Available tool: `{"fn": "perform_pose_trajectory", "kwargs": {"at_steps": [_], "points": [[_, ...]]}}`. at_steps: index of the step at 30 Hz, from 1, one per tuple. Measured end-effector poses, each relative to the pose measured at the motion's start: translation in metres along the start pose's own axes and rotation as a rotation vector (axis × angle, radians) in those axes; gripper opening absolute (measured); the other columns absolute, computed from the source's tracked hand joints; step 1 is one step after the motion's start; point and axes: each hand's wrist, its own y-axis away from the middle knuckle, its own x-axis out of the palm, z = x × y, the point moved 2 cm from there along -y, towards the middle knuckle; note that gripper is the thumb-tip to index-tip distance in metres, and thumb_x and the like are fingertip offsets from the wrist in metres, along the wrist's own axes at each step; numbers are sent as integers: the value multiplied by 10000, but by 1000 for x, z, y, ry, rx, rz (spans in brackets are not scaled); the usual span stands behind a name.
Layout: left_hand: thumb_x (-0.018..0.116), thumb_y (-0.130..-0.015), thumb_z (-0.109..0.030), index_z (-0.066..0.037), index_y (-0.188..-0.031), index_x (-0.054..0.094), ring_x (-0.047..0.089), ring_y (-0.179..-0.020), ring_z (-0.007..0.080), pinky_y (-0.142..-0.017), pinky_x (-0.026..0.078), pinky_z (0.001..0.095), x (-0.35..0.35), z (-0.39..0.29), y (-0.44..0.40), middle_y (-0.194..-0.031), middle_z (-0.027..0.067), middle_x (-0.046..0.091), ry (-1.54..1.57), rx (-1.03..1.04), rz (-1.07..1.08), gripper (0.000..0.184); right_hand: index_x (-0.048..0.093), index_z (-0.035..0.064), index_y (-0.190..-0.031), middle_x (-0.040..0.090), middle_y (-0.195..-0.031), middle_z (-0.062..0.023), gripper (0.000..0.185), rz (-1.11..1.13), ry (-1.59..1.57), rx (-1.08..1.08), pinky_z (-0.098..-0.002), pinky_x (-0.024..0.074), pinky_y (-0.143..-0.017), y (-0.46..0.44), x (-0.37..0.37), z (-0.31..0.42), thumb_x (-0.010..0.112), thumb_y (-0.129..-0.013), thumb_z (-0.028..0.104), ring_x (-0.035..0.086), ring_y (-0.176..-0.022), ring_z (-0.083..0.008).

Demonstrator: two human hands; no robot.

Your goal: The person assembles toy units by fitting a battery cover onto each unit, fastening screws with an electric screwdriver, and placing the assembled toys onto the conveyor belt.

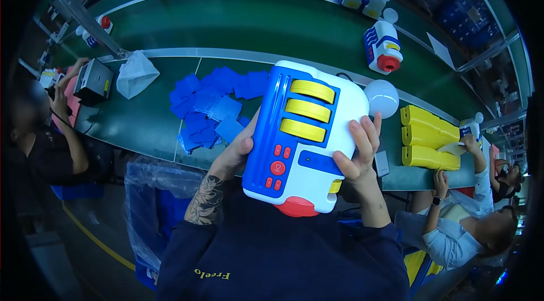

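Observation:
A white and blue plastic toy (277, 114) is held up in front of my chest. It has several yellow wheels (307, 110), red buttons (277, 167) and a red end piece (297, 207). A white ball-shaped part (382, 98) shows at its upper right; whether it joins the toy I cannot tell. My left hand (238, 148) grips the blue left side, its fingers hidden behind the toy. On the right side, my right hand (361, 156) has its thumb and fingers against the white casing. Both hands are closed on the toy.
Thin blue sheets (209, 108) lie heaped on the green bench beyond my left hand. Another such toy (383, 46) stands on the conveyor (226, 23). Yellow parts (430, 136) lie to the right, near a co-worker's hand (470, 143). Another person (56, 148) sits at left by a grey box (94, 81).

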Motion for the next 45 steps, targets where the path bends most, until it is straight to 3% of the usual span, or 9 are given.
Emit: {"fn": "perform_pose_trajectory", "kwargs": {"at_steps": [6, 12, 17, 22, 27, 29, 31, 36, 45], "points": [[729, -564, -753, -120, -1521, 32, 354, -1344, 296, -1065, 375, 447, -3, -1, 1, -1495, 173, 261, 0, -3, -7, 1343, 333, 372, -1256, 429, -1309, -84, 733, -19, 2, -37, -604, 251, -1113, 0, -1, -1, 821, -710, 368, 363, -1310, -285], [772, -705, -485, -23, -1457, 251, 476, -1261, 262, -1030, 421, 409, -16, 8, 4, -1395, 153, 449, 41, 14, -47, 1025, 400, 486, -1240, 433, -1367, -7, 720, 121, -7, -183, -521, 235, -1158, -14, -4, 0, 828, -704, 265, 362, -1337, -237], [591, -814, -578, -7, -1392, 348, 576, -1132, 361, -921, 515, 467, -43, 48, -2, -1296, 239, 514, 486, 55, -163, 848, 624, 359, -1192, 512, -1369, -43, 554, 139, -279, 67, -519, 249, -1142, -48, 3, 4, 802, -679, 252, 417, -1316, -290], [603, -786, -622, -28, -1417, 305, 536, -1131, 450, -897, 502, 525, -47, 55, -13, -1344, 266, 418, 735, -63, 353, 916, 598, 331, -1253, 526, -1349, -77, 568, 346, -482, -66, -616, 277, -1083, -108, 11, 14, 677, -718, 504, 417, -1322, -324], [615, -759, -666, -50, -1443, 261, 496, -1131, 540, -873, 489, 583, -50, 49, -12, -1392, 293, 322, 987, -172, 870, 987, 588, 252, -1265, 539, -1304, -90, 501, 320, -496, -81, -612, 306, -1072, -129, 42, 21, 691, -779, 321, 465, -1275, -308], [608, -721, -721, -37, -1431, 255, 503, -1032, 608, -771, 501, 609, -45, 45, -12, -1356, 333, 282, 992, -247, 848, 1047, 583, 244, -1265, 537, -1303, -90, 486, 324, -511, -61, -613, 301, -1076, -127, 49, 22, 697, -793, 230, 473, -1263, -311], [512, -811, -690, 47, -1379, 265, 570, -1064, 492, -806, 557, 519, -42, 48, -10, -1249, 358, 462, 989, -153, 724, 963, 593, 188, -1206, 577, -1206, -103, 393, 339, -499, -29, -607, 296, -1070, -126, 55, 22, 674, -823, 219, 495, -1226, -327], [617, -840, -551, 4, -1389, 312, 548, -1161, 383, -931, 492, 493, -52, 50, -39, -1330, 293, 444, 918, -753, 1263, 838, 594, 169, -1201, 585, -1193, -106, 384, 377, -477, 25, -618, 297, -1058, -122, 59, 26, 668, -825, 209, 498, -1222, -333], [570, -880, -533, -11, -1403, 303, 530, -1190, 344, -960, 472, 471, -28, 81, -17, -1347, 244, 452, 570, -408, 489, 787, 585, 70, -1190, 585, -1109, -178, 738, 924, -382, -58, -462, 426, -931, -138, 30, -5, 827, -604, 448, 558, -1069, -326]]}}
